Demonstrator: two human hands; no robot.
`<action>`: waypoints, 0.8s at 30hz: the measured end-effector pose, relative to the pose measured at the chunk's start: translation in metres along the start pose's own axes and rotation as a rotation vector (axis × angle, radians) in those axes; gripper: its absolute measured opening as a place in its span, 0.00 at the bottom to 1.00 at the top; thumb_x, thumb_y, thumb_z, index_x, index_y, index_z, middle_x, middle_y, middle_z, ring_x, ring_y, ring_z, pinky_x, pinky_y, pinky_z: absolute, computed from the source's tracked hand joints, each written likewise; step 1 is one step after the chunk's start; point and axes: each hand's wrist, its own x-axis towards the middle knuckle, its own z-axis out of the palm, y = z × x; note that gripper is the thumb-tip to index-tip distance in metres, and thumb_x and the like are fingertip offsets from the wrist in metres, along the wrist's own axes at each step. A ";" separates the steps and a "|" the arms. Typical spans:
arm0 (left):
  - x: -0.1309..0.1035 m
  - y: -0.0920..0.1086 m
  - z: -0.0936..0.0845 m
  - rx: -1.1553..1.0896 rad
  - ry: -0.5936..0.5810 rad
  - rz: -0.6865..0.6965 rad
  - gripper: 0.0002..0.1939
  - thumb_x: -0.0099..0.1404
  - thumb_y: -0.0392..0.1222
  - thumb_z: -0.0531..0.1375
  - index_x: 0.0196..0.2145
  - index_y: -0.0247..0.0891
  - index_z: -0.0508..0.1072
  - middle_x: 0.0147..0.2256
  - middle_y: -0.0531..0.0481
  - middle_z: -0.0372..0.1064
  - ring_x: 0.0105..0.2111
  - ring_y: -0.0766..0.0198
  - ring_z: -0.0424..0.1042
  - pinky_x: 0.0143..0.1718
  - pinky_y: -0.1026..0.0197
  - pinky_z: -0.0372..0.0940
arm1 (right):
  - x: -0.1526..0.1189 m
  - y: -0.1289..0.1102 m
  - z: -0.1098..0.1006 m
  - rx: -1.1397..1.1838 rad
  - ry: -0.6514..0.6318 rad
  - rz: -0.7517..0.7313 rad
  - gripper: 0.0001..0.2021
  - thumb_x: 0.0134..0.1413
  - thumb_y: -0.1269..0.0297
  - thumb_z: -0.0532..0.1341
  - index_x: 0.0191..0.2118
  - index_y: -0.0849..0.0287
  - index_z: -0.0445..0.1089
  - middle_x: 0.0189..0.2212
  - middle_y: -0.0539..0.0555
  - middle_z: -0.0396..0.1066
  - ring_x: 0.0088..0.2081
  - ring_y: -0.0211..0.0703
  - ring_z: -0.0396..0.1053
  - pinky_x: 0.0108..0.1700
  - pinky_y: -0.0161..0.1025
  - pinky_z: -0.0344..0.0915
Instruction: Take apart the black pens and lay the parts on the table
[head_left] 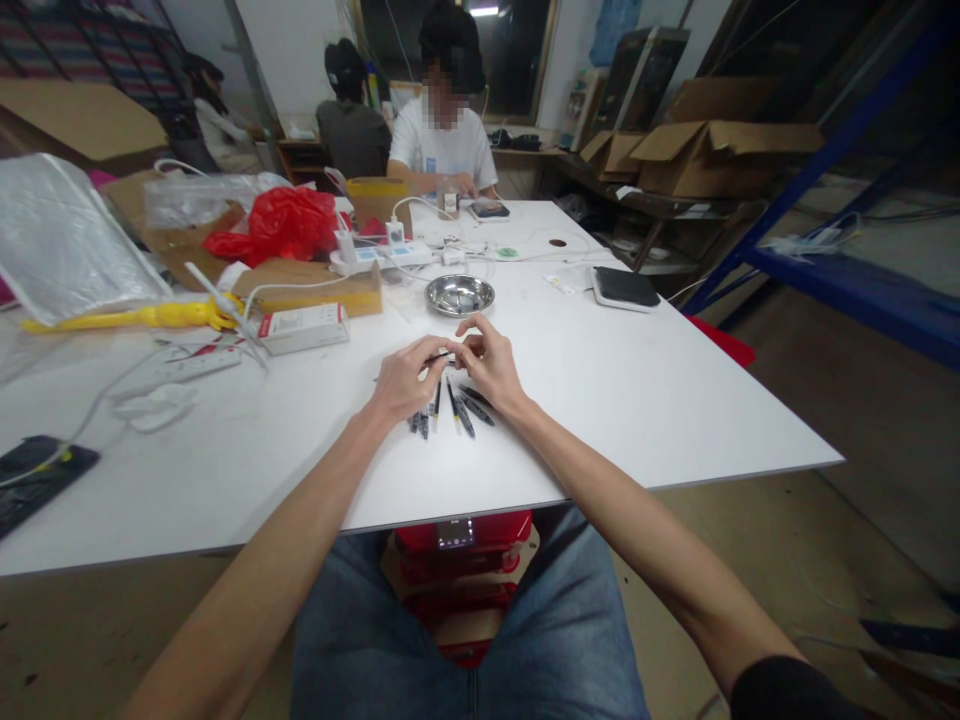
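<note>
My left hand [409, 380] is closed in a pinch around a slim dark pen part [438, 357], just above the white table [600, 400]. Opposite it, my right hand [493, 368] has its thumb and fingertips closed at the other end of that part, its forefinger arched. The fingertips cover most of the piece. Below and between my hands lie several black pens and pen parts [463, 415], fanned toward me. Some thin rods among them have yellowish ends. Beyond my hands stands a round shiny metal dish [460, 295] with small dark pieces in it.
To the left are a white box [304, 328], a power strip [382, 255], cables, a red plastic bag [281, 222] and open cardboard. A black-topped scale-like device [626, 288] sits at right. Another person [442, 150] sits across the table. The table's front edge is near my lap.
</note>
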 end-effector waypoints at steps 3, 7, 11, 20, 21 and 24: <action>0.001 -0.002 0.002 -0.028 -0.007 0.002 0.14 0.69 0.45 0.56 0.49 0.41 0.74 0.45 0.49 0.76 0.41 0.62 0.74 0.44 0.62 0.65 | 0.001 0.001 0.000 0.095 -0.034 0.106 0.19 0.57 0.43 0.63 0.37 0.53 0.63 0.18 0.42 0.66 0.18 0.35 0.60 0.24 0.33 0.57; 0.001 -0.006 0.006 0.003 -0.016 -0.023 0.11 0.71 0.48 0.55 0.43 0.41 0.74 0.38 0.50 0.75 0.38 0.62 0.73 0.42 0.62 0.64 | -0.001 0.001 0.002 0.166 -0.085 0.184 0.22 0.52 0.39 0.64 0.31 0.54 0.62 0.15 0.43 0.65 0.15 0.34 0.56 0.20 0.33 0.52; 0.000 -0.007 0.007 0.042 -0.004 -0.045 0.11 0.72 0.47 0.54 0.39 0.42 0.74 0.36 0.51 0.75 0.36 0.62 0.72 0.41 0.63 0.63 | -0.001 0.002 0.004 0.202 -0.078 0.218 0.22 0.50 0.41 0.67 0.27 0.55 0.64 0.13 0.43 0.62 0.15 0.34 0.54 0.20 0.34 0.51; 0.000 -0.008 0.004 0.085 0.001 -0.080 0.12 0.73 0.48 0.53 0.40 0.43 0.74 0.35 0.51 0.77 0.34 0.62 0.73 0.39 0.62 0.63 | 0.001 0.006 -0.004 0.057 0.013 0.172 0.25 0.61 0.40 0.56 0.30 0.59 0.73 0.13 0.44 0.59 0.18 0.36 0.55 0.25 0.35 0.54; 0.000 -0.009 0.003 0.084 0.009 -0.099 0.12 0.72 0.48 0.53 0.41 0.43 0.74 0.35 0.51 0.77 0.34 0.62 0.74 0.40 0.62 0.63 | 0.000 0.007 -0.005 0.032 0.036 0.165 0.24 0.62 0.41 0.56 0.31 0.59 0.73 0.14 0.44 0.59 0.18 0.36 0.56 0.26 0.35 0.54; 0.000 -0.013 -0.001 0.088 0.036 -0.154 0.12 0.72 0.47 0.54 0.43 0.43 0.75 0.36 0.50 0.78 0.34 0.61 0.74 0.40 0.62 0.64 | -0.004 0.010 -0.008 -0.036 0.081 0.144 0.21 0.63 0.46 0.56 0.33 0.59 0.73 0.15 0.44 0.60 0.20 0.36 0.57 0.27 0.35 0.55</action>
